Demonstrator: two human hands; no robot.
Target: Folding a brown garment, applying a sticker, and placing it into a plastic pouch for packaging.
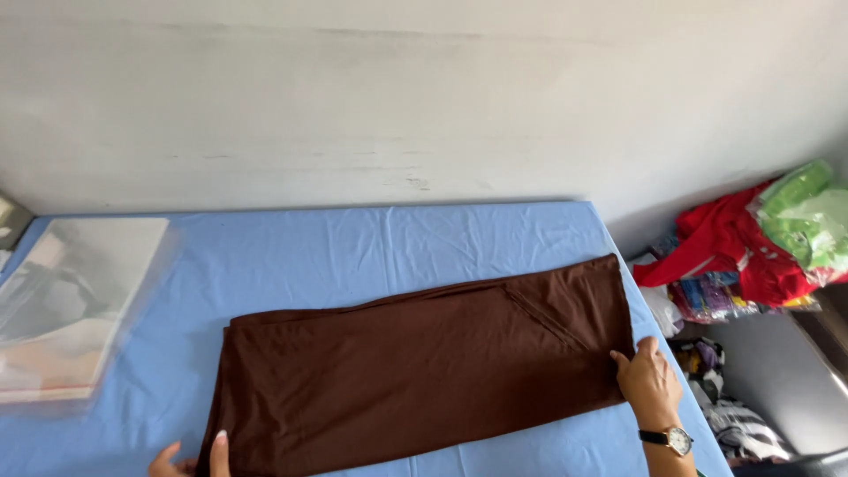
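Item: long dark-brown folded jersey cloth point(424, 371), lying flat across the lower centre of the frame on a table under a light-blue sheet point(353, 243). From my remote seat I log my right hand point(649, 382), watch on the wrist, at the cloth's lower-right end, fingers together and pinching its edge. My left hand point(190, 458) sits at the bottom-left corner, thumb up against the cloth; much of it is cut off by the frame, so I cannot tell its grip. Step, as I judge it: squaring both ends of a lengthwise fold. The next move calls for an even hold at each end. Also present: clear plastic bags point(66, 305) far left; heaped red and green garments point(760, 243) at right.
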